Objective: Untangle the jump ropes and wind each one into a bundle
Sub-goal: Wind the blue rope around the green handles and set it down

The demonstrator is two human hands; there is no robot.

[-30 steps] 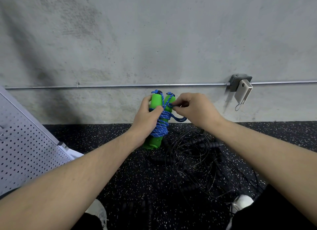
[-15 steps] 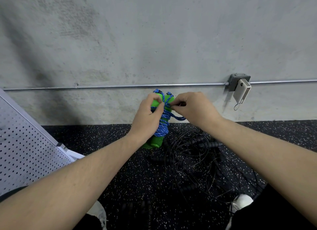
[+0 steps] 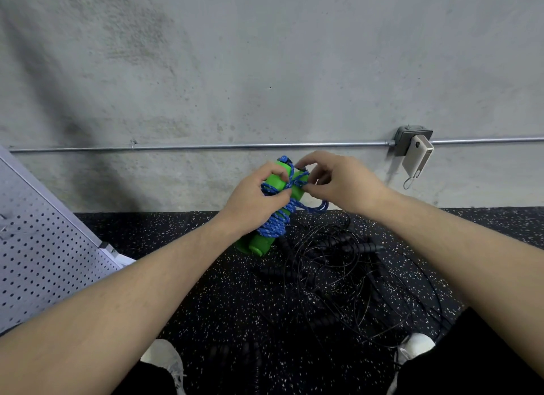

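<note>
Black speckled rubber floor (image 3: 206, 321), tangled black jump ropes (image 3: 338, 271) lying on it

Dim, soft shadows, wide-angle edge distortion

L hand (image 3: 253, 200) grips green handles (image 3: 265, 235); R hand (image 3: 344, 182) pinches blue rope (image 3: 275, 226).

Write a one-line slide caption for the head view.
Left hand grips green handles wound with blue rope; right hand pinches its end above tangled black ropes.
</note>
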